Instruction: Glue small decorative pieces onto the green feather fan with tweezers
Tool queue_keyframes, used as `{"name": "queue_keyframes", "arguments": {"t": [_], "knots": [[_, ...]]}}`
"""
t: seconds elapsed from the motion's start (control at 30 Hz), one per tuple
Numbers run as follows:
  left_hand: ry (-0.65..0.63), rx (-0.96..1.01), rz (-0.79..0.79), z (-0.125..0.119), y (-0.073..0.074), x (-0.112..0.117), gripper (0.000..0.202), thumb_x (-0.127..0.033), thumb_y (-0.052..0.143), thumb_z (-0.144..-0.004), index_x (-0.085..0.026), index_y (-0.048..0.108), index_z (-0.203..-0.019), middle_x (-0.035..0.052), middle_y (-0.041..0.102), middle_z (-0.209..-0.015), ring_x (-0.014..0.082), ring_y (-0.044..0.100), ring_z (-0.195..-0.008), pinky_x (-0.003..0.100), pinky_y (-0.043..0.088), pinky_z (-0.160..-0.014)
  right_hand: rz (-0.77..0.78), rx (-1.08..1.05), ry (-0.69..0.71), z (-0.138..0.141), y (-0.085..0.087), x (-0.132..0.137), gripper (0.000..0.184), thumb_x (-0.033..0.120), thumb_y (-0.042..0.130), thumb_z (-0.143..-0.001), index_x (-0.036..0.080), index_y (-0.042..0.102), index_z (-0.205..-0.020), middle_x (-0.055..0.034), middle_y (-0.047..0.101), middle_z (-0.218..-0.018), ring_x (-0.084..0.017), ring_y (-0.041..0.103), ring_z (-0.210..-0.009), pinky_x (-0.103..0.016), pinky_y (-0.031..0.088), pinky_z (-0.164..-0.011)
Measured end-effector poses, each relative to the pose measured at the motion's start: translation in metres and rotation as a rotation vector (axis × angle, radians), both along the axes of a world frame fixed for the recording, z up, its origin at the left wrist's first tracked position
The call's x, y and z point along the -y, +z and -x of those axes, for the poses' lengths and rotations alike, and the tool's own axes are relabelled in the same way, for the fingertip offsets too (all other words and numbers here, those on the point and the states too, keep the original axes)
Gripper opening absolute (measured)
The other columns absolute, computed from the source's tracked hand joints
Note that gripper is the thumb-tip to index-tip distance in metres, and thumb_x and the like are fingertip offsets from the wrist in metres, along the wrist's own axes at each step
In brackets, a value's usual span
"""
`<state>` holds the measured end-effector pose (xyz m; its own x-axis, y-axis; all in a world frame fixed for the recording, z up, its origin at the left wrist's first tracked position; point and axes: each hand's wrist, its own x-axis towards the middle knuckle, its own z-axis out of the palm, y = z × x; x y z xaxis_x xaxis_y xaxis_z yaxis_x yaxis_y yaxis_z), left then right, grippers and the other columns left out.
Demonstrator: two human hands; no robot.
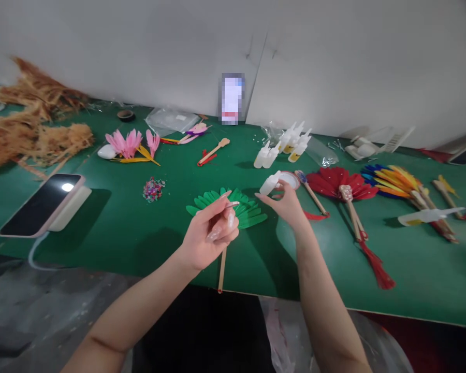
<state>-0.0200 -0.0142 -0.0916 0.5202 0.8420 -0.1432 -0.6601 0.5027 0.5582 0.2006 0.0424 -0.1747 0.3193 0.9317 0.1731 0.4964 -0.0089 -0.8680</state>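
Note:
Above the green feather fan (pixel 252 220), my left hand (pixel 207 233) is closed around a slim metal tool (pixel 232 205); its exact kind is hard to make out. The fan lies flat, its wooden handle (pixel 222 264) reaching the table's front edge, and my left hand hides part of its middle. Thumb and fingers of my right hand (pixel 287 204) pinch a small white glue bottle (pixel 270 183), tilted, just beyond the fan's right side. Right behind that hand is a round white dish (pixel 290 180).
Several glue bottles (pixel 264 157) stand at the back. Right lie a red feather fan (pixel 337 184), a multicoloured fan (pixel 396 181) and another bottle (pixel 423 216). Left are a sequin pile (pixel 153 190), pink feathers (pixel 126 143), a phone (pixel 42 204) and dried grass (pixel 42 93).

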Motion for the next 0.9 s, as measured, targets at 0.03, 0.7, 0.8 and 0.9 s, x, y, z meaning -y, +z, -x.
{"name": "queue_keyframes", "arguments": {"t": [0.03,0.7,0.8,0.9], "knots": [[-0.004,0.020,0.010,0.000,0.001,0.002,0.035,-0.030,0.057,-0.087,-0.013,0.063,-0.057,-0.0074,0.022,-0.036,0.0042,0.017,-0.037,0.015,0.024,-0.036,0.025,0.038,0.005,0.005,-0.005,-0.003,0.046,0.040,0.075,-0.076,0.013,0.059,-0.110,-0.0071,0.063,-0.100,-0.018,0.062,-0.082,-0.036,0.054,-0.072],[0.156,0.262,0.185,0.005,0.003,0.023,0.046,-0.025,0.039,-0.098,-0.012,0.057,-0.057,-0.0077,0.020,-0.041,0.0022,0.021,-0.032,0.015,0.023,-0.034,-0.163,0.160,0.606,0.021,0.173,0.066,0.022,0.039,0.061,-0.087,0.025,0.057,-0.104,-0.0004,0.067,-0.077,-0.009,0.054,-0.051,-0.021,0.043,-0.040],[0.175,0.285,0.188,0.004,0.005,0.024,0.048,-0.026,0.037,-0.098,-0.012,0.056,-0.057,-0.0077,0.019,-0.041,0.0023,0.019,-0.032,0.015,0.021,-0.033,-0.307,0.161,0.480,0.021,0.185,0.068,0.023,0.040,0.070,-0.080,0.025,0.072,-0.097,0.0000,0.066,-0.067,-0.009,0.053,-0.047,-0.021,0.038,-0.035],[0.180,0.315,0.189,0.002,0.010,0.028,0.048,-0.024,0.034,-0.099,-0.012,0.056,-0.058,-0.0076,0.019,-0.041,0.0024,0.018,-0.032,0.014,0.021,-0.033,-0.386,-0.007,0.424,0.027,0.192,0.069,0.026,0.036,0.081,-0.069,0.024,0.074,-0.090,0.0000,0.068,-0.069,-0.009,0.052,-0.046,-0.023,0.036,-0.036]]}}
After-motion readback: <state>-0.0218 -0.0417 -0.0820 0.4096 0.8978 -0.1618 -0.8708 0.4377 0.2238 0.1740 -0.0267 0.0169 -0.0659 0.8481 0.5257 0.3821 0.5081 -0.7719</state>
